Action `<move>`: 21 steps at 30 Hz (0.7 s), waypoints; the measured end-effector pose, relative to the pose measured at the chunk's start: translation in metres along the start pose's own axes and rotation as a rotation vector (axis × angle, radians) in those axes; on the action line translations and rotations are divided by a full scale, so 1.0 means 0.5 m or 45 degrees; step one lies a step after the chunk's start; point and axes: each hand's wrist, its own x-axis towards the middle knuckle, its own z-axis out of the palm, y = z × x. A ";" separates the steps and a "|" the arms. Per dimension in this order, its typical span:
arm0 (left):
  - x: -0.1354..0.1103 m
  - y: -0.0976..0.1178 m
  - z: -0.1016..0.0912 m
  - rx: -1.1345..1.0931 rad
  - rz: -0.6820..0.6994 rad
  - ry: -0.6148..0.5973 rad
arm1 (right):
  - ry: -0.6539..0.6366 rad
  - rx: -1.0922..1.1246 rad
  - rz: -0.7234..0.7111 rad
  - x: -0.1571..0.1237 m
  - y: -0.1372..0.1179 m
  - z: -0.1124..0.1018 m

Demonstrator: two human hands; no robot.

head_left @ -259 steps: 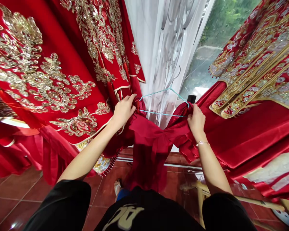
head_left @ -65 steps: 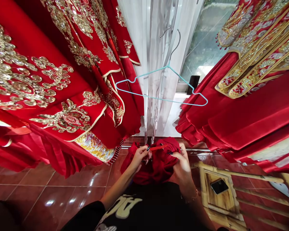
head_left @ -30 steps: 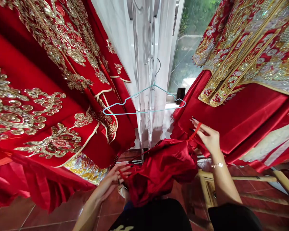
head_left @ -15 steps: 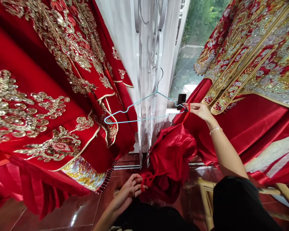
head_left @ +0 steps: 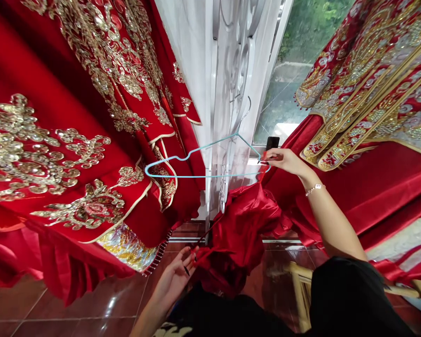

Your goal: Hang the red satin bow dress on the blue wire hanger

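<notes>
My right hand (head_left: 284,161) is raised and pinches a thin red strap (head_left: 264,161) at the right shoulder of a light-blue wire hanger (head_left: 205,176). The hanger hangs by its hook in front of a sheer white curtain (head_left: 231,84). Below it bunches a red satin garment (head_left: 240,229), with a dark red strap (head_left: 206,231) running down from its top. My left hand (head_left: 175,276) is low at the garment's left side, its fingers at that strap. Part of the garment's inside is hidden in its folds.
Gold-embroidered red gowns (head_left: 73,140) hang on the left and another (head_left: 368,93) on the right. A small black object (head_left: 272,143) stands on the window sill. A bamboo stool (head_left: 300,297) sits at lower right above a glossy red tile floor (head_left: 91,309).
My right hand has moved left along the hanger's shoulder, carrying the red strap. The garment hangs looser and lies further right, and the dark strap now stretches up from my left hand.
</notes>
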 end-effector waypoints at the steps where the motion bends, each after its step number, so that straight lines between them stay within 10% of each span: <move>1: -0.002 0.011 0.004 -0.008 0.043 -0.015 | -0.092 -0.006 0.005 -0.001 -0.001 0.009; 8: -0.031 0.092 0.022 0.242 0.405 -0.285 | -0.520 -0.122 -0.114 -0.020 -0.020 0.083; 21: -0.061 0.102 0.017 0.299 0.564 -0.209 | -0.072 0.017 -0.098 -0.110 -0.001 0.133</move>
